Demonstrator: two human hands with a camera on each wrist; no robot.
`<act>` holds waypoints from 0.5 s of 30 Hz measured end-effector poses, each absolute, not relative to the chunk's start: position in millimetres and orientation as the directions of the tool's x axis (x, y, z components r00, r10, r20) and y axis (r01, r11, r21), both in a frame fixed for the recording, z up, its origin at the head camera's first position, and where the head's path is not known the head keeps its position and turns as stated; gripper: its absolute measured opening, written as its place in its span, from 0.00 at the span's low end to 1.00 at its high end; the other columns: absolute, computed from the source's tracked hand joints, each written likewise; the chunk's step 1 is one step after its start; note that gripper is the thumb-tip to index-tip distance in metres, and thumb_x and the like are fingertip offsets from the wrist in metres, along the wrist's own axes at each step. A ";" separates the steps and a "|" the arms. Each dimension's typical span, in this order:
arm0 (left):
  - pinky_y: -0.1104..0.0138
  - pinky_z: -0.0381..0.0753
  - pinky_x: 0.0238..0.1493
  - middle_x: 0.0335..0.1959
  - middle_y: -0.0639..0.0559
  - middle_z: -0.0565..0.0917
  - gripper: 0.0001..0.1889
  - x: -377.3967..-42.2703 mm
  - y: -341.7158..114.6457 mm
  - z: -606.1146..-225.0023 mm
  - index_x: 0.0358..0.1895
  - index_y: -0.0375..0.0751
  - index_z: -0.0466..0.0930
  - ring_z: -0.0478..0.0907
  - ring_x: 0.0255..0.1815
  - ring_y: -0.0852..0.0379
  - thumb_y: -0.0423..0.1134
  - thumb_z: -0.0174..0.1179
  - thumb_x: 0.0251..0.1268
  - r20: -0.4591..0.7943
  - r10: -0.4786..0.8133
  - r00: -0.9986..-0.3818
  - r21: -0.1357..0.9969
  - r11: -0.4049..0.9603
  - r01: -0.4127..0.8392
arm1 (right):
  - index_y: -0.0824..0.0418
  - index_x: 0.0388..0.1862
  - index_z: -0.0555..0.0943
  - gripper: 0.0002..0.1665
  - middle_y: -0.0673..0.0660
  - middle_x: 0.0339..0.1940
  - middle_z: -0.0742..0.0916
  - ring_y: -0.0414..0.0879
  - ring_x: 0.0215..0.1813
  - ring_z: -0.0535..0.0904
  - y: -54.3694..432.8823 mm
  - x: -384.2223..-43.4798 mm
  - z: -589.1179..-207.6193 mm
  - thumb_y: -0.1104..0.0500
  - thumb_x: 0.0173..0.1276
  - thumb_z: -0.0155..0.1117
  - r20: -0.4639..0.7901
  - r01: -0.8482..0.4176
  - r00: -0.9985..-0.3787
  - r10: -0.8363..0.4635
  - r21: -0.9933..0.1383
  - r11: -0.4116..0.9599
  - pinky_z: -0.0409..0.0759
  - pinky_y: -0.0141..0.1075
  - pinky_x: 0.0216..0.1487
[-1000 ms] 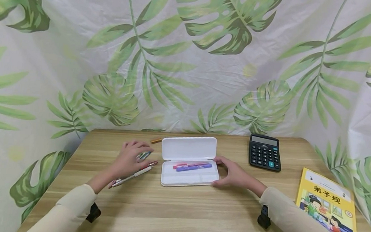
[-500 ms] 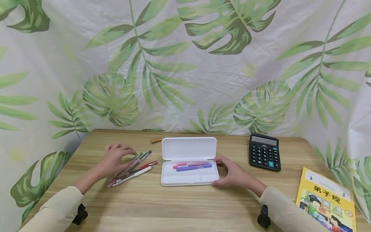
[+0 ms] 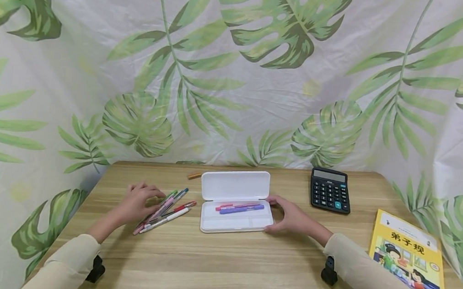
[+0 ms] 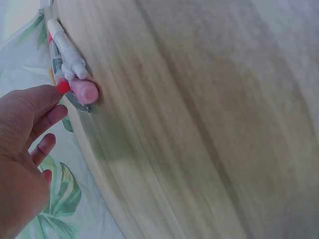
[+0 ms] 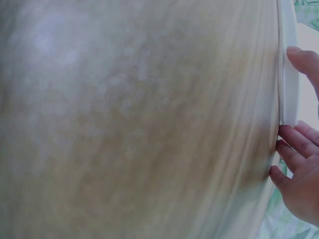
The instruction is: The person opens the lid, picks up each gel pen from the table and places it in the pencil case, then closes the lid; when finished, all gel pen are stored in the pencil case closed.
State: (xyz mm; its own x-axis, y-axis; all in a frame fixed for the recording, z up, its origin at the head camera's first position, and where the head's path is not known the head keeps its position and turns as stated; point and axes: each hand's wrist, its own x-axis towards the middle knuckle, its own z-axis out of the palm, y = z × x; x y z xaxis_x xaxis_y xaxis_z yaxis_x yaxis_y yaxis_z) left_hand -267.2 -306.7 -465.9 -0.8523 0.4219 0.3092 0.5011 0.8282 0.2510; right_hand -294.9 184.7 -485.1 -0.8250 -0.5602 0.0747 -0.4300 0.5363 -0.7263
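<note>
Right fingers hold the case (image 3: 225, 221); left hand (image 3: 137, 204) at loose pens (image 3: 167, 219), grasp unclear; dragging one could scatter the overlapping others.

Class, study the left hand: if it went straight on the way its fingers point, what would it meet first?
The left hand would most likely meet the pile of pens, right by its fingertips; any remaining gap is hard to judge.
</note>
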 end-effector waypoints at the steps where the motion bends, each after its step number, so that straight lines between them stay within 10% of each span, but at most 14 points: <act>1: 0.52 0.56 0.45 0.46 0.48 0.87 0.15 -267.5 -307.5 -466.2 0.48 0.43 0.88 0.70 0.43 0.52 0.32 0.74 0.56 0.308 0.422 -0.853 0.249 0.830 0.500 | 0.65 0.68 0.72 0.50 0.61 0.64 0.83 0.57 0.69 0.75 184.7 -294.7 -484.8 0.51 0.49 0.85 0.076 -0.430 -0.825 -0.560 -0.727 0.535 0.66 0.56 0.74; 15: 0.46 0.60 0.47 0.45 0.48 0.88 0.15 -270.8 -313.6 -471.9 0.51 0.44 0.88 0.71 0.42 0.52 0.34 0.72 0.60 0.271 0.414 -0.869 0.203 0.858 0.472 | 0.63 0.68 0.73 0.50 0.58 0.64 0.83 0.55 0.69 0.76 184.0 -294.9 -486.3 0.50 0.48 0.86 0.075 -0.421 -0.826 -0.558 -0.741 0.523 0.65 0.53 0.75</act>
State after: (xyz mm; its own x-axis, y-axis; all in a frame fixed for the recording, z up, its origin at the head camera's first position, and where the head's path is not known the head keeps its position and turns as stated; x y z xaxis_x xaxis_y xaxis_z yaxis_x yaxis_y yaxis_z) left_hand -270.8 -313.6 -471.9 -0.8689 0.4142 0.2711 0.4722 0.8578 0.2027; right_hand -294.9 184.0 -486.3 -0.8263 -0.5581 0.0753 -0.4209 0.5232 -0.7410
